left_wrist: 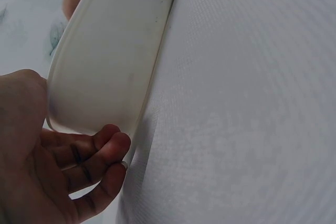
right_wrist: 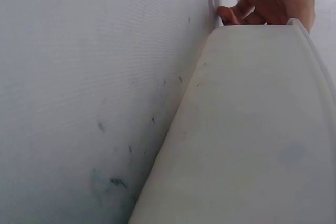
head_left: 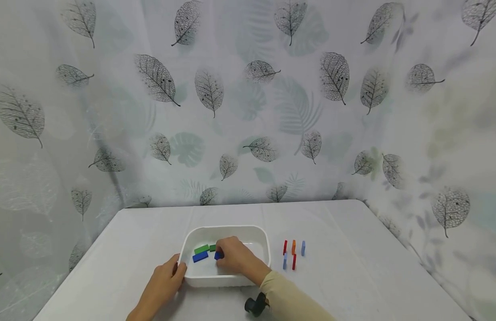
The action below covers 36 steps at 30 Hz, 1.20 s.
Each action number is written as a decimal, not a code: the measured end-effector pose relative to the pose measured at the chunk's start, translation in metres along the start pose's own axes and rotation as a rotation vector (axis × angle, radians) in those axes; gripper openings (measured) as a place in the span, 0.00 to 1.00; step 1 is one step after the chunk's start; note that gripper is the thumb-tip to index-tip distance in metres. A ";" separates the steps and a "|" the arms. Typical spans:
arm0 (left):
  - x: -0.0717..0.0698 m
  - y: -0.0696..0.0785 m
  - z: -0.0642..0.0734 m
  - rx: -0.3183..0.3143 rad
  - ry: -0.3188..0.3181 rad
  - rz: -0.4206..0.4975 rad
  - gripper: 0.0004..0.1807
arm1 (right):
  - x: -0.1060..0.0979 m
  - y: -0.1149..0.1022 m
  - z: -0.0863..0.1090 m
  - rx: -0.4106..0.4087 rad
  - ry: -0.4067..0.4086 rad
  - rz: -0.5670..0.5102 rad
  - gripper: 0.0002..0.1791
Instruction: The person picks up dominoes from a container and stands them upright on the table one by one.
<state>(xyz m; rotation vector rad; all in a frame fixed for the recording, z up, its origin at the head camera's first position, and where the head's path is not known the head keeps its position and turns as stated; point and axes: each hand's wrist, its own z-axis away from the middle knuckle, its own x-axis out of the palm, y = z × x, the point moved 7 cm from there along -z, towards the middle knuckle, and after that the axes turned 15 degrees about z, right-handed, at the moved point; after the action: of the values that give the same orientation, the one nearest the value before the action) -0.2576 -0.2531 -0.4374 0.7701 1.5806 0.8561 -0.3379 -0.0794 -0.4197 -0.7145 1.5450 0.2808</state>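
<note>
White cloth-covered table (head_left: 352,276), pale leaf-print curtain (head_left: 235,120) past both hands. Left hand (head_left: 161,278): fingers curled at the left end of a white rounded rectangular tray (head_left: 215,281), gripping it. Inside tray, right of left hand: long bright green block (head_left: 201,249), dark blue oblong block (head_left: 200,257) on its near side, then smaller dark green block (head_left: 212,248) just beside the right hand's fingers. Right hand (head_left: 233,256) is over the rim, thumb and fingers pinching a second dark blue block (head_left: 218,256), mostly covered. Beige sleeve (head_left: 292,294) behind it, black wrist device (head_left: 256,305) below.

Right of right hand, outside tray on the table: thin red piece (head_left: 285,246), thin light blue piece (head_left: 285,261) nearer, then orange piece (head_left: 293,246), second red piece (head_left: 293,261), second light blue piece (head_left: 303,248). Upright or flat, can't tell.

Progress: looks partway. Four blocks visible inside, green and dark blue; five pieces outside, set in loose rows, untouched by either hand. Last held block not yet placed. More blocks behind right hand: can't tell.
</note>
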 end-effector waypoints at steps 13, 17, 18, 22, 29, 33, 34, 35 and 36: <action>-0.002 0.002 0.000 0.002 -0.005 0.001 0.17 | -0.020 0.001 0.009 -0.044 0.111 -0.077 0.09; -0.002 0.002 -0.001 0.012 -0.004 -0.001 0.17 | -0.026 0.003 0.011 -0.065 0.148 -0.114 0.08; -0.002 0.002 -0.001 0.013 -0.003 -0.004 0.16 | -0.028 0.004 0.012 -0.065 0.153 -0.129 0.08; -0.001 0.001 -0.001 0.007 -0.007 -0.009 0.18 | -0.033 0.008 0.017 -0.059 0.166 -0.194 0.09; -0.001 -0.001 -0.002 0.003 -0.007 0.000 0.15 | -0.045 0.015 0.027 -0.064 0.213 -0.245 0.09; -0.001 -0.001 -0.001 -0.001 -0.008 -0.007 0.16 | -0.053 0.018 0.034 -0.071 0.247 -0.268 0.08; -0.001 -0.001 -0.001 -0.003 -0.009 -0.008 0.16 | -0.054 0.019 0.035 -0.070 0.253 -0.269 0.08; 0.000 -0.001 -0.001 -0.005 -0.010 -0.010 0.17 | -0.056 0.020 0.036 -0.067 0.258 -0.273 0.08; 0.000 -0.001 -0.001 -0.006 -0.011 -0.011 0.17 | -0.058 0.021 0.038 -0.065 0.264 -0.276 0.08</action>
<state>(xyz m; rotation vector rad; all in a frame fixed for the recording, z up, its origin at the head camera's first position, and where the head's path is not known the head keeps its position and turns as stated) -0.2589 -0.2544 -0.4383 0.7597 1.5707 0.8472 -0.3226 -0.0257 -0.3737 -1.0372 1.6661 0.0304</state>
